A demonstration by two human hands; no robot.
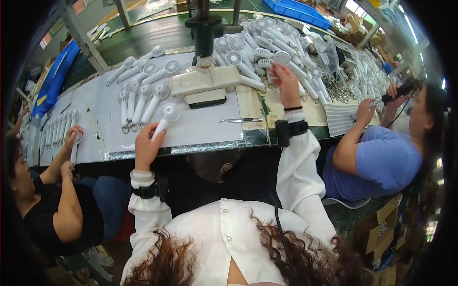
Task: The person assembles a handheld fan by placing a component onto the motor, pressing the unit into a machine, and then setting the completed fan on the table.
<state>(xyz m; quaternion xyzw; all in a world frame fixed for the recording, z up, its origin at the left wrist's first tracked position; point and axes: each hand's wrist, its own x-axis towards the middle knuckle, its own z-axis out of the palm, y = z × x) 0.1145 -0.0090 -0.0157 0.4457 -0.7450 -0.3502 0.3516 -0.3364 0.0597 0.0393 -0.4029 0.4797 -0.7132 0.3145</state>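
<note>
My left hand [148,145] is wrapped round the handle of a white handheld fan [170,113], its round head tilted up over the table's front part. My right hand [287,86] is raised at the near edge of a big pile of white handheld fans [248,45]. Its fingers are bent together at the lower rim of one fan's round head [282,58], whose handle runs off to the right behind the hand. Left of centre, several fans with metal wrist loops lie in a row [143,102], and more fans [145,69] lie behind them.
A press-like stand [205,83] with a pale base rises mid-table, a dark-edged block before it. A slim metal knife [241,120] lies nearby. Co-workers sit at left [62,190] and right [381,152]; the left one handles a fan. A blue crate [300,14] stands far back.
</note>
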